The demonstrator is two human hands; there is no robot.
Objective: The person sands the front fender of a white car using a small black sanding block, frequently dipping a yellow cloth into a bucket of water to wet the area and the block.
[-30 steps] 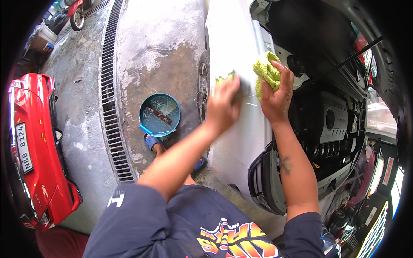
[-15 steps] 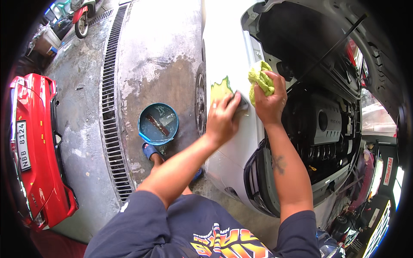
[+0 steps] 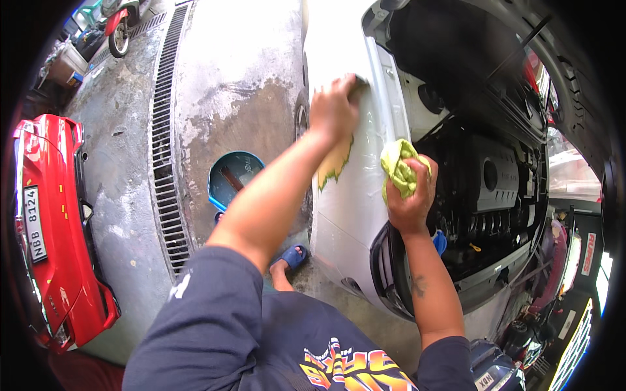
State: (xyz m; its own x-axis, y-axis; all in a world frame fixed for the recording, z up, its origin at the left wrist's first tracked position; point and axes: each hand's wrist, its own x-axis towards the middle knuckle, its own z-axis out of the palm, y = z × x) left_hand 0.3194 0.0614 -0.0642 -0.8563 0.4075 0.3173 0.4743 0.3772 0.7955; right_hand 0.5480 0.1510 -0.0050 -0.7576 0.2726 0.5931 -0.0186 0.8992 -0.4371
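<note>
My left hand [image 3: 334,109], slightly blurred, is closed on a small dark block [image 3: 359,83], mostly hidden by the fingers. It presses on the wet fender of a white car [image 3: 349,225], beyond a tan patch [image 3: 334,163] with a ragged green edge. My forearm and wrist cover part of that patch. A crumpled yellow-green cloth [image 3: 399,171] is bunched in my right hand [image 3: 412,199], against the fender's inner edge beside the engine bay.
The hood is up, exposing the engine [image 3: 495,176]. On the floor to the left stands a blue bucket [image 3: 212,186] of water with a brown strip in it. A floor grate [image 3: 166,150] runs past it. A red bumper [image 3: 65,228] is at far left, a motorcycle [image 3: 119,32] behind.
My left hand has slid away from me along the fender with the dark block, past the tan patch. My right hand has come nearer to me with the cloth.
</note>
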